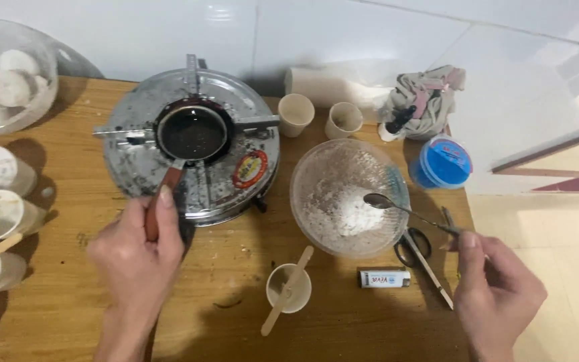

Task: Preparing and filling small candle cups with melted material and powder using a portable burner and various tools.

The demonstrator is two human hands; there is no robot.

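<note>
Fingers (467,245) gripping spoon (403,209) over glass bowl (316,167)

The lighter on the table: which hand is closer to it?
Right. The right hand, holding a spoon, is just right of the lighter. The left hand grips the small pan's handle far to its left.

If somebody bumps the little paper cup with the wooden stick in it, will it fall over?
Probably, yes. The paper cup looks small and thin, so it is likely very light. The wooden stick leans far out over its rim, which may pull it sideways. It stands alone on the wooden table, with nothing beside it to stop it.
</note>
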